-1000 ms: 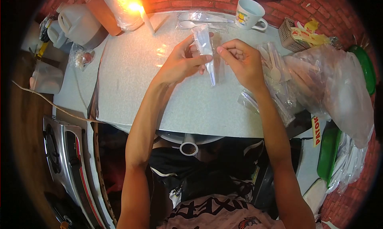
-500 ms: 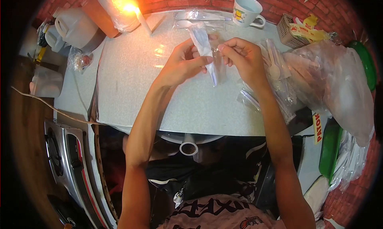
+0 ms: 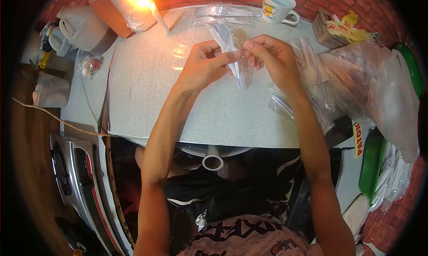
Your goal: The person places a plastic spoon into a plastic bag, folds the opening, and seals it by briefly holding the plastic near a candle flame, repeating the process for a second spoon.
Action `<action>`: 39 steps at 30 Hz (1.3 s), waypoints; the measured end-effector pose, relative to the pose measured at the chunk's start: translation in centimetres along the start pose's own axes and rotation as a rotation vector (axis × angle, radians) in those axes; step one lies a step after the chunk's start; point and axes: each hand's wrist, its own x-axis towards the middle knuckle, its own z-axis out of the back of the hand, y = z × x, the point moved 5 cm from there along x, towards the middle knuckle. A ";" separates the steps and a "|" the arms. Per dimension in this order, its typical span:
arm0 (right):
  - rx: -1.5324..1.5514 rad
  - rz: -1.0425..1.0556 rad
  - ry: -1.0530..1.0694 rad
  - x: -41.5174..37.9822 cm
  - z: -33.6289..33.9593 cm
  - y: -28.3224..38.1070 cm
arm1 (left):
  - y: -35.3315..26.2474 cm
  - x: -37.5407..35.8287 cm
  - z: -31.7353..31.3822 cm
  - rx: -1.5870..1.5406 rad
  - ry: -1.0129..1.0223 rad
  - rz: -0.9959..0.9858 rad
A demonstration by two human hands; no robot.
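Observation:
My left hand [image 3: 205,65] is closed around a cutlery packet [image 3: 224,36], a clear plastic sleeve with a folded white tissue and what looks like plastic cutlery inside. The packet slants, its narrow end pointing down toward me. At its right side, my right hand [image 3: 275,59] pinches the sleeve's clear film between thumb and fingers. Beyond the hands, wrapped spoons [image 3: 229,19] lie on the white table [image 3: 142,95]. More packed spoons [image 3: 310,73] are beside my right wrist. A lit candle [image 3: 159,18] stands at the back left, its flame bright.
A white mug [image 3: 277,8] and a small basket [image 3: 329,30] stand at the back right. A large plastic bag [image 3: 383,86] bulges along the right edge. Jugs [image 3: 84,30] are at the left, above a gas stove [image 3: 78,171]. A brick-patterned wall runs behind.
Both hands remain on the packet, with the right fingers shifting slightly at the film. The whole view has shifted a little.

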 end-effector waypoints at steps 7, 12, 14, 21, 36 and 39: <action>-0.064 -0.034 0.044 0.1 -0.2 -0.3 | 0.5 0.2 0.4 0.118 -0.016 0.015; -0.077 -0.014 0.025 0.1 0.1 -0.3 | -0.1 0.0 -0.1 0.013 0.012 -0.061; -0.076 -0.004 0.010 0.1 0.2 -0.2 | -0.3 0.0 -0.4 -0.135 0.040 -0.048; -0.035 0.037 -0.009 0.1 0.1 -0.1 | -0.7 0.3 0.0 -0.408 0.113 0.066; -0.227 0.045 -0.115 -0.1 0.0 -1.0 | -0.5 0.2 -0.6 0.020 -0.040 -0.248; -0.200 0.036 -0.119 0.0 -0.1 -1.0 | -0.2 0.3 -0.5 0.058 -0.039 -0.193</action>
